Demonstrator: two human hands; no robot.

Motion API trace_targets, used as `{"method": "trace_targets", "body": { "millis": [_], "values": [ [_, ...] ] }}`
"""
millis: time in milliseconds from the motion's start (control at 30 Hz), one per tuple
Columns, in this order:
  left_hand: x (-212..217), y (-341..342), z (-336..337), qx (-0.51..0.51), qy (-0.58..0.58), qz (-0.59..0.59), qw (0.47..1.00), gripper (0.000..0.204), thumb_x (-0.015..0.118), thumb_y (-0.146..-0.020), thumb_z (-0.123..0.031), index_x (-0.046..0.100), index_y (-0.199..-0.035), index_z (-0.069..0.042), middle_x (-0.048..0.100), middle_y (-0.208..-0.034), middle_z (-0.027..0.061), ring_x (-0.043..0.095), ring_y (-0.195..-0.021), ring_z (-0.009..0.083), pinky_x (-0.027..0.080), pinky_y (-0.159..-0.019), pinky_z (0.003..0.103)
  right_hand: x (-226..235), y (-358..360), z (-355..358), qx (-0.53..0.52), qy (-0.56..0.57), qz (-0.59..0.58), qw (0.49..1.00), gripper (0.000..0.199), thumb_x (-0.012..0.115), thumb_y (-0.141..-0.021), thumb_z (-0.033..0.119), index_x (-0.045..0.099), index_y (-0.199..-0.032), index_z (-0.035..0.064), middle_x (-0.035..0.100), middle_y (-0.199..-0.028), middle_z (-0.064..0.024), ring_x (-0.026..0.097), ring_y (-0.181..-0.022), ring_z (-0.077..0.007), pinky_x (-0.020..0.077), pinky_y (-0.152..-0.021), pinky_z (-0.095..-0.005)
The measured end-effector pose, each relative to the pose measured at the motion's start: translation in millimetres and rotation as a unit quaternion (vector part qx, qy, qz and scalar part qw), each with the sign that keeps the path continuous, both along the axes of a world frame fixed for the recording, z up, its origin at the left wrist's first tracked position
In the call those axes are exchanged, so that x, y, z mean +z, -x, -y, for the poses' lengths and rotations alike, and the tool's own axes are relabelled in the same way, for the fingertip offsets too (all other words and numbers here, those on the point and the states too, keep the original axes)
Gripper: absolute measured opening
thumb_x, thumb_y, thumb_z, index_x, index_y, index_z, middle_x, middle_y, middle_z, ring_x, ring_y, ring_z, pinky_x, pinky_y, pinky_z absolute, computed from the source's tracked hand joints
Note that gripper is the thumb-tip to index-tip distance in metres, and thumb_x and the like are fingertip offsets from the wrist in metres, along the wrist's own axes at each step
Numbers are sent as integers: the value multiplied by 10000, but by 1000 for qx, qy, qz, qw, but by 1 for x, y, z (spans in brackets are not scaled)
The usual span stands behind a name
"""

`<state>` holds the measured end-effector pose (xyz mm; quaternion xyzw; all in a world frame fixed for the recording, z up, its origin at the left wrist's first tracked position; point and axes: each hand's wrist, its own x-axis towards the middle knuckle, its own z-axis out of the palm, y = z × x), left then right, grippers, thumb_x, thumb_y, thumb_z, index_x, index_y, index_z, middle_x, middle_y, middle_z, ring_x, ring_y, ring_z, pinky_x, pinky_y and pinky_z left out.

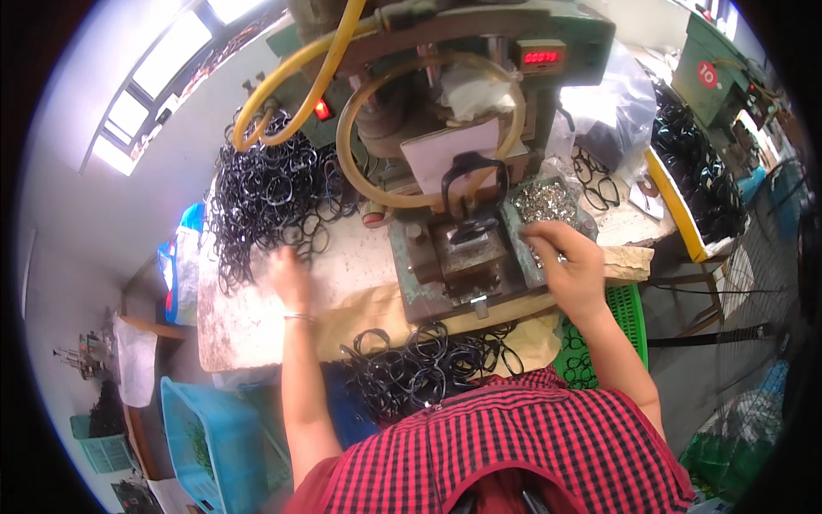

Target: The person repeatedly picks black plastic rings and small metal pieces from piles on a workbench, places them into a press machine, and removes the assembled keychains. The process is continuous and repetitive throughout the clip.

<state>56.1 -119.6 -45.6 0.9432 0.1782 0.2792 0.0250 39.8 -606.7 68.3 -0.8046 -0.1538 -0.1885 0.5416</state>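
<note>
My left hand [292,281] is smeared by motion at the near edge of a heap of black eyeglass frames [265,193]; its fingers cannot be made out. My right hand [572,270] is beside the press bed, fingers curled with thumb and forefinger close together, by a pile of small shiny metal bits [548,206]. Whatever it pinches, if anything, is hidden or too small to name. Between my hands, a black eyeglass frame [473,193] stands tilted up on the metal die block [469,257] of the green press [402,287].
More black frames [432,364] lie at the table's front edge, against my checked apron. Yellow hose [295,64] hangs over the press. A green basket [629,321] and a blue crate [214,445] stand below. At right is a yellow-edged box [676,206] of black parts.
</note>
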Motion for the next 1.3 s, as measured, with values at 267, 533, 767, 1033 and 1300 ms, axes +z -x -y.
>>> {"method": "trace_targets", "body": {
  "millis": [267, 533, 767, 1033, 1300],
  "values": [
    [56, 18, 117, -201, 454, 204, 844, 27, 579, -1001, -22, 579, -1013, 2, 605, -905, 33, 618, -832, 102, 549, -711, 255, -12, -22, -54, -6, -162, -7, 987, 226, 653, -889, -19, 644, -1115, -15, 739, -980, -142, 727, -982, -208, 541, -848, -300],
    [167, 37, 200, -492, 473, 312, 660, 138, 560, -969, 32, 531, -1097, -10, 606, -1027, 110, 630, -958, 197, 578, -845, 376, -1, -15, -67, 108, -299, -134, 939, 420, 668, -879, 18, 545, -1277, -34, 733, -956, -87, 646, -969, -134, 481, -914, -264],
    [176, 20, 208, -477, 452, 315, 685, 164, 592, -954, 34, 533, -1104, 5, 641, -1031, 115, 634, -948, 201, 537, -892, 351, 6, -12, -80, 74, -292, -129, 945, 476, 666, -870, 14, 520, -1321, -29, 713, -876, -72, 612, -1026, -143, 460, -959, -313],
    [181, 23, 206, -486, 470, 293, 676, 175, 607, -945, 50, 549, -1106, 12, 657, -1037, 119, 639, -962, 184, 556, -874, 338, 7, -12, -84, 67, -311, -121, 940, 504, 638, -876, 4, 482, -1353, -38, 683, -1089, -172, 656, -1024, -195, 499, -928, -326],
    [188, 71, 252, -445, 404, 110, 792, 200, 676, -874, 98, 579, -1034, 25, 686, -956, 109, 666, -898, 158, 540, -850, 294, 14, -11, -27, -25, 146, 59, 987, 429, 671, -821, 77, 634, -1247, 44, 612, -1273, -247, 576, -1196, -417, 478, -1017, -481]
  ]
}}
